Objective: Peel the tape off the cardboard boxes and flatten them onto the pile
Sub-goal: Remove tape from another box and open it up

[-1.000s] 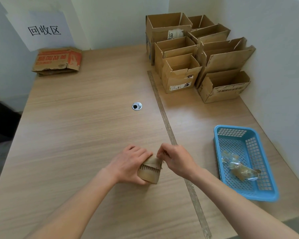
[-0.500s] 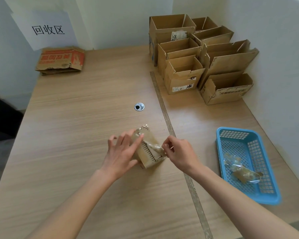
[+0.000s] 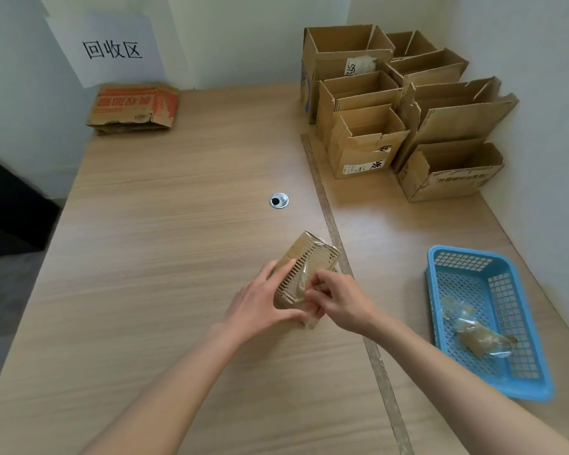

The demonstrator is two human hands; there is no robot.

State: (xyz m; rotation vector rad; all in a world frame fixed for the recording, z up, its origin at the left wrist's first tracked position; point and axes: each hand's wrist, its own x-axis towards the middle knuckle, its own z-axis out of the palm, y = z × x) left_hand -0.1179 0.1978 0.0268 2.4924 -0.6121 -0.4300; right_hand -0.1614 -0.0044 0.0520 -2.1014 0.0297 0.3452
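Observation:
A small brown cardboard box (image 3: 309,254) lies tilted on the wooden table (image 3: 165,257) near its middle, with clear tape (image 3: 301,280) across its ribbed face. My left hand (image 3: 260,303) grips the box from the left, thumb under its near end. My right hand (image 3: 337,298) pinches the tape at the box's near right side. The pile of flattened cardboard (image 3: 133,106), printed in orange, lies at the far left corner. Several open cardboard boxes (image 3: 368,142) stand at the far right.
A blue plastic basket (image 3: 506,284) at the right holds crumpled tape. A metal strip (image 3: 329,218) runs along the table from far to near. A round cable hole (image 3: 278,201) sits mid-table. A paper sign (image 3: 112,49) hangs on the wall above the pile.
The box has been turned so its ribbed face shows more. My left hand shifted lower on the box, and my right hand's fingers moved onto the tape.

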